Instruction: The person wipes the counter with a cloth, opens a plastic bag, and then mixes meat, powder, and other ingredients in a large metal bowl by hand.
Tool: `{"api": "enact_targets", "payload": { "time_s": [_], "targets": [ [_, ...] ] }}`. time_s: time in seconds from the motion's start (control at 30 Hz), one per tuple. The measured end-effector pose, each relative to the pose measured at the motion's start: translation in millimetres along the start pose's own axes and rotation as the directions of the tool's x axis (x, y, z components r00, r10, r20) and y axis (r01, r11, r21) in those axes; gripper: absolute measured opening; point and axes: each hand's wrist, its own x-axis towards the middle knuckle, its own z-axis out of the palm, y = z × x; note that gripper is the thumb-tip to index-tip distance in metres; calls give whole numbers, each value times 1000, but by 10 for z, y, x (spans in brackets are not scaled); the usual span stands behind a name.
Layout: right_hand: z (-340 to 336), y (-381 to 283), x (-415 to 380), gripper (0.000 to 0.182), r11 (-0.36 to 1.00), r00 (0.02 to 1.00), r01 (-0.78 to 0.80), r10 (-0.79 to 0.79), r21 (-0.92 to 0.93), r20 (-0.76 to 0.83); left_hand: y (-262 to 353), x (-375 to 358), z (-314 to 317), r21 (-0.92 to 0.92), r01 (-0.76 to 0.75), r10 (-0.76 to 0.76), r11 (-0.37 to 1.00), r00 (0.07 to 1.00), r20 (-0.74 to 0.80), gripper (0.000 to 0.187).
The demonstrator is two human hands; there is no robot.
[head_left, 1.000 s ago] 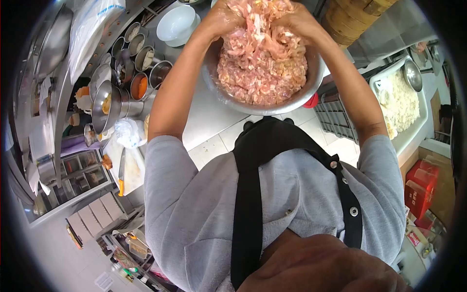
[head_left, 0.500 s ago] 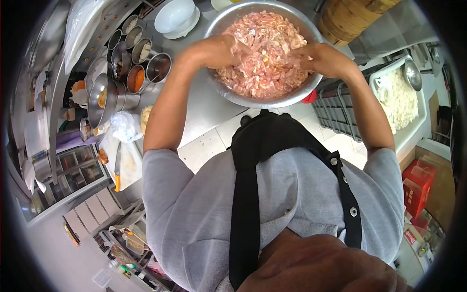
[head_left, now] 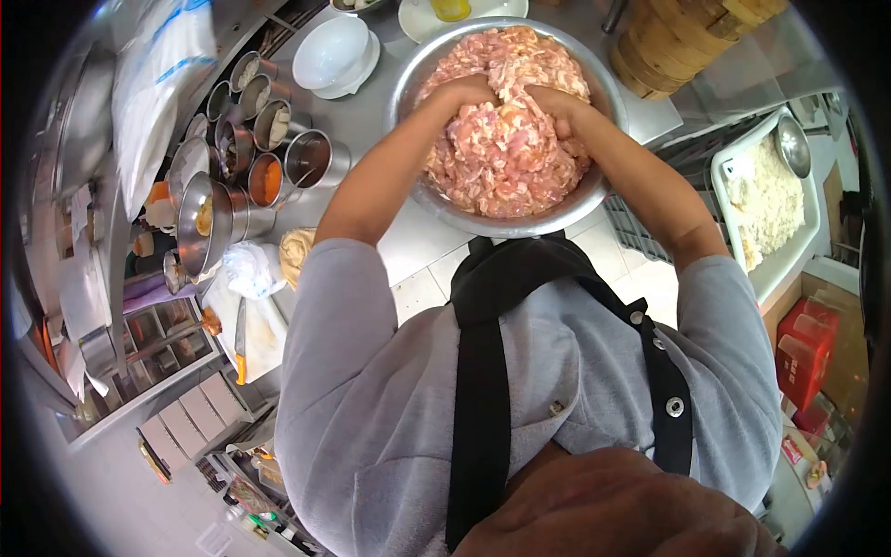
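Note:
A wide steel mixing bowl (head_left: 608, 85) full of raw sliced meat (head_left: 509, 160), pink with pale fatty streaks, sits at the edge of the steel counter in front of me. My left hand (head_left: 475, 91) is sunk into the meat on the left of the bowl's middle. Close beside it, my right hand (head_left: 555, 102) is dug in on the right. Meat covers the fingers of both hands, so I cannot see how they are bent. Between and in front of the wrists, the meat is heaped in a mound toward my body.
Left on the counter (head_left: 371, 200) stand several steel pots (head_left: 316, 158) and a white bowl (head_left: 331, 51). A knife (head_left: 241, 343) lies on a cutting board (head_left: 264, 325). Bamboo steamers (head_left: 668, 46) stand at the back right. A white tub (head_left: 809, 209) of pale shredded food is at right.
Both hands have moved inward toward each other and deeper into the meat. The meat has been gathered into a mound nearer my body. The whole view has shifted slightly.

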Motion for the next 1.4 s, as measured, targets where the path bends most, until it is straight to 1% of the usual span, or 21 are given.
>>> {"api": "enact_targets", "payload": {
  "time_s": [0.17,0.27,0.3,0.33,0.37,0.43,0.47,0.5,0.6,0.63,0.67,0.7,0.8,0.83,0.97,1.03,1.13,1.17,1.27,1.3,1.4],
  "targets": [
    [-47,48,191,43,970,964,237,-229,45,-135,-51,-120,-19,-64,-56,41,996,976,-214,66],
    [84,-68,-227,38,862,830,386,-480,-329,-284,359,-858,-82,-165,-85,22,983,937,-349,63],
    [238,-284,-548,34,766,839,120,-418,-631,-348,500,-1038,-97,-152,-21,-39,988,924,-381,62],
    [236,-242,-575,29,698,750,430,-629,-572,-203,523,-1049,-183,33,43,-27,999,919,-394,57],
    [497,-437,-1052,27,695,797,288,-556,-658,-238,564,-1131,-245,-62,-84,59,995,943,-328,51],
    [344,-523,-975,22,552,750,354,-649,-755,-123,482,-1205,-344,-81,-288,260,954,931,-255,39],
    [424,-524,-1107,21,495,671,535,-741,-684,-11,622,-1451,-353,-266,-331,264,906,929,-258,34],
    [461,-557,-1220,22,371,625,523,-779,-767,50,762,-1698,-362,-440,-362,267,822,927,-262,29],
    [495,-417,-1224,26,116,556,313,-827,-943,83,610,-1716,-81,-312,-484,357,817,851,-384,33],
    [484,-313,-1150,28,56,540,209,-839,-976,67,638,-1769,71,114,-555,518,824,658,-547,37],
    [448,-164,-1051,31,20,625,174,-775,-985,95,571,-1738,50,145,-205,229,968,958,-173,51],
    [394,-11,-936,35,-21,702,144,-702,-989,117,439,-1660,212,219,-200,245,955,948,-204,50],
    [405,-31,-1145,42,-90,868,161,-461,-983,185,368,-1549,88,537,69,-110,841,993,46,48],
    [413,-58,-1276,44,-92,907,182,-369,-979,204,389,-1640,25,516,46,-18,856,998,-58,44],
    [108,-141,-1441,53,254,886,349,-404,-902,229,663,-1650,-465,263,-27,56,965,993,-103,40],
    [-28,-38,-1297,53,549,898,196,-434,-812,-77,384,-1119,-578,117,-84,114,990,952,-283,39],
    [-228,102,-909,55,890,914,161,-298,-427,-276,42,-388,-555,252,-221,263,942,954,-147,46],
    [-293,114,-791,56,953,929,166,-237,-252,-284,-77,-143,-461,12,-174,175,985,979,-106,50],
    [-163,62,-496,54,965,943,253,-230,68,-240,-22,208,-216,-373,-78,72,924,997,-29,55],
    [-213,37,-365,52,969,968,207,-183,135,-171,119,176,-263,-375,-57,109,925,987,118,50],
    [-300,4,-92,47,949,993,119,-122,291,-7,159,472,-219,-105,-182,194,978,974,115,46]
  ]
}}
